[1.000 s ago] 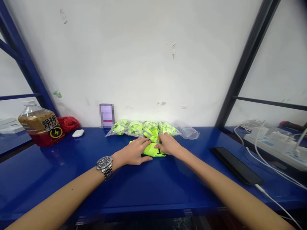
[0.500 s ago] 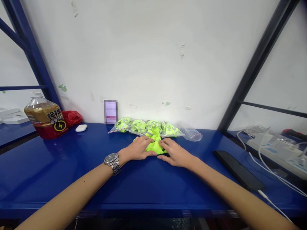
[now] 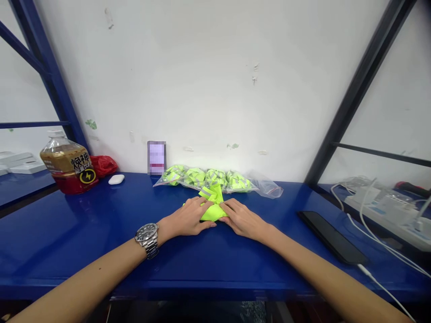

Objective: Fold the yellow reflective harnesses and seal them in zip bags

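A bundle of neon yellow reflective cloth (image 3: pixel 213 212) with grey strips lies on the blue table in front of me, its loose end sticking up toward the back. My left hand (image 3: pixel 192 216), below a metal wristwatch (image 3: pixel 147 237), lies over the bundle's left side with fingers curled on it and thumb along the near edge. On the right side, my right hand (image 3: pixel 241 217) grips the cloth between thumb and fingers. Just behind, several clear plastic bags (image 3: pixel 195 178) hold similar neon yellow bundles. The fingers hide part of the cloth.
A large drink bottle (image 3: pixel 69 166), a red plastic bag (image 3: pixel 103 166) and a white earphone case (image 3: pixel 116 179) stand left. A phone (image 3: pixel 156 158) leans on the wall. Right lie a black phone (image 3: pixel 332 237) on a white cable and a power strip (image 3: pixel 390 211).
My hands have drawn the cloth slightly toward me. The right thumb has moved in under the cloth's near edge, and the loose end now leans to the left. The view has shifted slightly.
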A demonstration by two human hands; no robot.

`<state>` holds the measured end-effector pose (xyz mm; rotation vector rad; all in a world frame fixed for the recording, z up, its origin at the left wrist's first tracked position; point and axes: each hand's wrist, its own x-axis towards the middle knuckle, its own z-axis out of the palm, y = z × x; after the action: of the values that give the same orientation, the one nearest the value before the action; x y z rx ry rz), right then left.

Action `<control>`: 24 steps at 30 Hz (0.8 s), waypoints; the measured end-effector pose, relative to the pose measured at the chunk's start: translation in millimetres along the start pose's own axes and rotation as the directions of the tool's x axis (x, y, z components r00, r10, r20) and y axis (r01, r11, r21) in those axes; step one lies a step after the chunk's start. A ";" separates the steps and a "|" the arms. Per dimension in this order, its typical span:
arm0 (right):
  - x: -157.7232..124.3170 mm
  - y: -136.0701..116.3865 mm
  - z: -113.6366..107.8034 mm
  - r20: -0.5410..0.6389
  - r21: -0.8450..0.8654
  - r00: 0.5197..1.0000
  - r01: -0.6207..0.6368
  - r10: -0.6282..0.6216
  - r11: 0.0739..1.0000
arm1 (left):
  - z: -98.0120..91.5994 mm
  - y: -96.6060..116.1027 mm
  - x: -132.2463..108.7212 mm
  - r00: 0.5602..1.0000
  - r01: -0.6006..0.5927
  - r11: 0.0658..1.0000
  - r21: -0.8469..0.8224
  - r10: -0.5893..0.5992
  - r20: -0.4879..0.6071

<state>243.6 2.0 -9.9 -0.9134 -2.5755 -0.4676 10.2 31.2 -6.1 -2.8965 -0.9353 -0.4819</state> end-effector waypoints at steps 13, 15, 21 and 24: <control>0.9 -9.0 -2.7 -0.039 0.309 0.970 -0.216 0.239 0.926 | -14.1 12.4 -1.1 0.993 0.104 0.984 -0.146 -0.110 -0.030; 5.7 -6.4 -2.8 -0.002 0.318 0.956 -0.279 0.295 0.906 | -18.7 11.8 6.3 0.989 0.142 0.979 -0.145 -0.145 -0.011; 24.1 9.2 -1.6 0.129 0.200 0.905 -0.423 0.405 0.884 | -26.1 1.7 28.2 0.975 0.222 0.950 -0.220 -0.214 0.062; 34.9 17.2 1.2 0.153 0.163 0.899 -0.433 0.411 0.886 | -21.8 -8.6 36.4 0.964 0.265 0.942 -0.208 -0.252 0.087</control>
<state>229.2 33.7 7.7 -1.4158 -2.3607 -0.0380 27.1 55.3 25.6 -3.0065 -1.3654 -0.5499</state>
